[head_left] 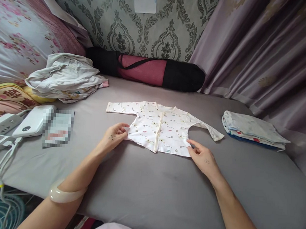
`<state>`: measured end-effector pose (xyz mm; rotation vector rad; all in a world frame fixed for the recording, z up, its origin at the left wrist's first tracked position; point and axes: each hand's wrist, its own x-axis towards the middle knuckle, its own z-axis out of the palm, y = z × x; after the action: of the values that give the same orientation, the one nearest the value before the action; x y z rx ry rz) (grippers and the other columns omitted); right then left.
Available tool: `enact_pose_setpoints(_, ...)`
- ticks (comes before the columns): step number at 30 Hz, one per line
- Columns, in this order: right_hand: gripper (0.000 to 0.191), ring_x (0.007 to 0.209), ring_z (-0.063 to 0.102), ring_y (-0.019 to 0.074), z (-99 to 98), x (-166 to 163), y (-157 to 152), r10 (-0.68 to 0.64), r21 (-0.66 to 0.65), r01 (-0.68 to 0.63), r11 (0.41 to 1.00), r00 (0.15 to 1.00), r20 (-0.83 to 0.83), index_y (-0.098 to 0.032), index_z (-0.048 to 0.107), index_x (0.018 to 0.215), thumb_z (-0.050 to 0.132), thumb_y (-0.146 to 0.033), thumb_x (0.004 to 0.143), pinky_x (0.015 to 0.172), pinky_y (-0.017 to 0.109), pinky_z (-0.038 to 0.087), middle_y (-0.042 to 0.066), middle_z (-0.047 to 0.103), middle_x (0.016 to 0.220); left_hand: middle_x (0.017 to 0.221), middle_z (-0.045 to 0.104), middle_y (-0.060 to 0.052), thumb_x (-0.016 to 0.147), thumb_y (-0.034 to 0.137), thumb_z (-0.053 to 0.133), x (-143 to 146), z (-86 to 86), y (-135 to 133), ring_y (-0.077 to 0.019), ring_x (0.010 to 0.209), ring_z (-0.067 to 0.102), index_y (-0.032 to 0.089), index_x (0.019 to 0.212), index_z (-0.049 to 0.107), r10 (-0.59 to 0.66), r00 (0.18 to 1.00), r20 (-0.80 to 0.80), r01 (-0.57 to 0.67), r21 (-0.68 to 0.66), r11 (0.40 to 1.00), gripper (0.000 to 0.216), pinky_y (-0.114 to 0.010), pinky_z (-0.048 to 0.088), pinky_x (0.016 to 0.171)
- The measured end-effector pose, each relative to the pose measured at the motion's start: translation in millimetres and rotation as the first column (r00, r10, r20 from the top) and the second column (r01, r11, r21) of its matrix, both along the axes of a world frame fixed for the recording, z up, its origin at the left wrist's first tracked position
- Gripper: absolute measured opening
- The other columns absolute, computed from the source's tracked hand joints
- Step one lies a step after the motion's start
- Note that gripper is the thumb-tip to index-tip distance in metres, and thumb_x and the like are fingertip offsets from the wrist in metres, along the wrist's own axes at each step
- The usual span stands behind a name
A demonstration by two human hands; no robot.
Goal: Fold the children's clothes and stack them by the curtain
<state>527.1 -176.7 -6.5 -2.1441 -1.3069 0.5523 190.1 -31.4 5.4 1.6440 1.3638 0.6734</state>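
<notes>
A small white baby shirt (pixel 160 127) with tiny prints lies flat, front up, on the grey bed sheet (pixel 150 185), both sleeves spread out. My left hand (pixel 114 135) pinches the shirt's lower left hem corner. My right hand (pixel 202 156) rests at the lower right hem, fingers slightly bent and pressed on the cloth edge. A pale bangle (pixel 64 194) sits on my left forearm.
A heap of unfolded clothes (pixel 65 77) lies at the back left. A folded stack (pixel 251 129) sits at the right. A black and pink rolled bag (pixel 150 70) lies along the wall. A power bank (pixel 33 121), power strip (pixel 2 125) and cables crowd the left edge.
</notes>
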Motion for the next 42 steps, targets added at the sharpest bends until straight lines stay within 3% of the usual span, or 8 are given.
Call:
enact_pose_setpoints(6, 0.038, 0.070, 0.064, 0.0212, 14.9, -9.3, -4.9, 0.084, -0.096, -0.066, 0.993, 0.977, 0.197, -0.032, 0.072, 0.113, 0.046, -0.038, 0.087, 0.061, 0.031, 0.043, 0.003, 0.073, 0.082, 0.087, 0.058, -0.004, 0.080, 0.042, 0.051, 2.6, -0.8, -2.6, -0.0153, 0.068, 0.054, 0.024, 0.092, 0.076, -0.106, 0.942, -0.320, 0.178, 0.204, 0.963, 0.033, -0.029, 0.044, 0.068)
enact_pose_setpoints(12, 0.029, 0.060, 0.062, 0.0197, 23.9, -1.6, -12.7, 0.126, -0.180, -0.079, 0.981, 0.956, 0.265, -0.032, 0.072, 0.102, 0.047, -0.040, 0.088, 0.052, 0.028, 0.038, 0.000, 0.068, 0.065, 0.092, 0.059, -0.005, 0.083, 0.041, 0.050, -3.5, -4.8, -2.4, -0.0165, 0.069, 0.056, 0.024, 0.094, 0.075, -0.136, 0.911, -0.389, 0.246, 0.246, 0.938, 0.033, -0.030, 0.046, 0.070)
enact_pose_setpoints(17, 0.035, 0.097, 0.066, 0.0247, 20.0, -8.5, -0.5, 0.075, 0.087, -0.121, 0.989, 0.908, 0.411, -0.025, 0.071, 0.104, 0.038, -0.038, 0.096, 0.081, 0.034, 0.050, 0.008, 0.072, 0.104, 0.120, 0.059, -0.013, 0.094, 0.040, 0.042, 14.5, -2.7, -9.1, -0.0269, 0.108, 0.057, 0.021, 0.108, 0.070, -0.089, 0.893, -0.442, 0.340, 0.532, 0.775, 0.036, -0.040, 0.046, 0.094)
enact_pose_setpoints(23, 0.060, 0.149, 0.018, 0.0261, 0.9, -29.6, 17.2, 0.397, -0.061, -0.431, 0.900, 0.756, 0.520, -0.013, 0.027, 0.153, 0.026, -0.043, 0.101, 0.120, 0.050, 0.018, 0.013, 0.025, 0.160, 0.157, 0.031, -0.013, 0.100, 0.049, 0.029, 54.2, -15.0, -29.1, -0.0303, 0.148, 0.019, 0.018, 0.147, 0.039, -0.376, 0.662, -0.648, 0.707, 0.372, 0.602, 0.057, -0.052, 0.019, 0.118)
enact_pose_setpoints(27, 0.063, 0.149, 0.016, 0.0244, -8.2, -26.4, 15.0, 0.454, -0.196, -0.410, 0.891, 0.771, 0.447, -0.012, 0.021, 0.155, 0.021, -0.046, 0.102, 0.121, 0.050, 0.015, 0.013, 0.019, 0.161, 0.158, 0.029, -0.016, 0.099, 0.056, 0.024, 56.7, -19.1, -35.8, -0.0315, 0.148, 0.019, 0.016, 0.149, 0.035, -0.406, 0.616, -0.675, 0.735, 0.306, 0.606, 0.065, -0.054, 0.018, 0.118)
enact_pose_setpoints(32, 0.050, 0.145, 0.028, 0.0273, 0.8, -31.8, 13.6, 0.403, -0.072, -0.423, 0.903, 0.780, 0.479, -0.016, 0.042, 0.145, 0.036, -0.038, 0.100, 0.119, 0.055, 0.015, 0.014, 0.035, 0.155, 0.135, 0.055, -0.015, 0.095, 0.053, 0.044, 54.7, -12.6, -38.1, -0.0291, 0.126, 0.048, 0.018, 0.124, 0.058, -0.420, 0.697, -0.581, 0.708, 0.463, 0.533, 0.047, -0.047, 0.036, 0.105)
enact_pose_setpoints(36, 0.028, 0.121, 0.054, 0.0220, 17.9, -58.2, 16.1, 0.490, 0.077, -0.563, 0.823, 0.772, 0.404, -0.021, 0.060, 0.121, 0.053, -0.025, 0.094, 0.108, 0.041, 0.037, 0.009, 0.062, 0.127, 0.100, 0.064, -0.008, 0.094, 0.039, 0.055, 60.7, -13.1, -42.2, -0.0215, 0.095, 0.056, 0.019, 0.095, 0.063, -0.457, 0.743, -0.489, 0.669, 0.515, 0.537, 0.022, -0.036, 0.046, 0.086)
enact_pose_setpoints(42, 0.009, 0.096, 0.059, 0.0210, 17.4, -84.7, 25.3, 0.547, 0.056, -0.596, 0.801, 0.767, 0.336, -0.021, 0.065, 0.097, 0.059, -0.025, 0.091, 0.082, 0.032, 0.047, 0.006, 0.065, 0.098, 0.087, 0.063, -0.007, 0.098, 0.028, 0.043, 66.7, -14.0, -47.2, -0.0200, 0.084, 0.056, 0.017, 0.085, 0.062, -0.444, 0.729, -0.521, 0.683, 0.503, 0.529, 0.025, -0.032, 0.048, 0.076)
